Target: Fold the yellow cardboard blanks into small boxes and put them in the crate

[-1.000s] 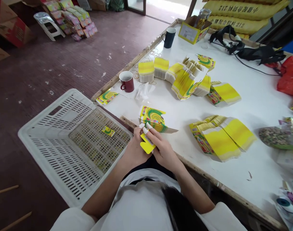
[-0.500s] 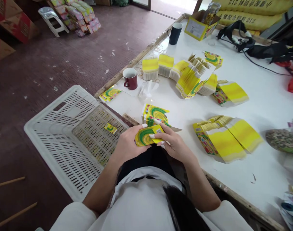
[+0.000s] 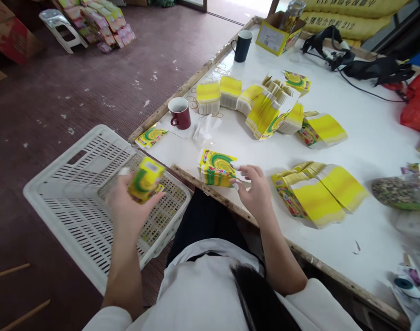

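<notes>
My left hand [image 3: 129,207] is over the basket, fingers and thumb spread. A small yellow-green box [image 3: 146,177], blurred by motion, is at its fingertips and looks loose from the grip. My right hand [image 3: 256,191] has thumb and fingertips closing on the right end of a yellow-green carton [image 3: 218,168] at the table's near edge. White covers show on some fingertips. Under my left hand is the white slatted basket [image 3: 66,195]; another small yellow piece inside is mostly hidden behind the moving box.
On the white table [image 3: 230,133] stand a maroon mug [image 3: 180,113], a dark mug [image 3: 243,46] and bundles of flat yellow cartons [image 3: 320,193]. Crumpled clear plastic [image 3: 206,128] lies near the maroon mug. A wooden rim [image 3: 213,193] edges the table. Black straps [image 3: 354,59] lie at the back right.
My left hand has carried the small box from in front of my body leftward over the basket. My right hand has let go of that box and moved to the carton on the table.
</notes>
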A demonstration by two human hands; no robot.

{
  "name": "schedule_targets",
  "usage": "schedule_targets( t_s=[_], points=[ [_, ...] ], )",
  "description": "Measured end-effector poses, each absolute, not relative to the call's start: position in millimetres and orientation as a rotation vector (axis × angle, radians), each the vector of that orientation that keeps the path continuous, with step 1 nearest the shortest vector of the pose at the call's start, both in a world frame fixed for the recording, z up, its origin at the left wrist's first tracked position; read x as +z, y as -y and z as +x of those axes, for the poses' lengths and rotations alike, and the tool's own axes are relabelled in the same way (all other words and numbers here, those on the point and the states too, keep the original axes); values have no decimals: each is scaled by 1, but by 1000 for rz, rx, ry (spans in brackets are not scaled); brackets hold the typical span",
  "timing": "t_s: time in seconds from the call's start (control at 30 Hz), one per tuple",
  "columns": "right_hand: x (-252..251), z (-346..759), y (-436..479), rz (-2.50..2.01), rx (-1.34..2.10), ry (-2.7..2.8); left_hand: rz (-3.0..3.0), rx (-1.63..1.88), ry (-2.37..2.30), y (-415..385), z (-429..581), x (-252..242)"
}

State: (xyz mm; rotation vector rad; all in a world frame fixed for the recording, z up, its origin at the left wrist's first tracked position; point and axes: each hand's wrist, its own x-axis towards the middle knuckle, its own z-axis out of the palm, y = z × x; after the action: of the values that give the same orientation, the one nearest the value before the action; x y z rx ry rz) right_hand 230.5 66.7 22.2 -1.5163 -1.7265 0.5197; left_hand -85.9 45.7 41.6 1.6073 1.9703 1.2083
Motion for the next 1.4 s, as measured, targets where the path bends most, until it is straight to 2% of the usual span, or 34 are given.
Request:
schedule_targets(
  t_s=[0.1,0.43,0.7,1.03,1.2,1.27,1.4],
  points=[
    [14,237,-82,-1769,355,1790,1635,1300,-2231,-48,-111,43],
    [16,236,-102,-1895,320,2031,1638,1135,-1728,-53,-46,27],
    [41,232,-119,-2062,441,2159,1602,1025,-1616,-52,-29,26],
    [35,227,-109,-1925,588,1896,1554,905,-1479,-53,-25,23],
    [47,225,-89,-1701,766,1697,1269,727,-1181,-48,-4,18],
    [51,219,-75,-1512,859,1748,1077,847,-989,-44,12,17],
    [47,200,-48,-1158,1010,1885,646,1375,-828,-38,43,25]
  ],
)
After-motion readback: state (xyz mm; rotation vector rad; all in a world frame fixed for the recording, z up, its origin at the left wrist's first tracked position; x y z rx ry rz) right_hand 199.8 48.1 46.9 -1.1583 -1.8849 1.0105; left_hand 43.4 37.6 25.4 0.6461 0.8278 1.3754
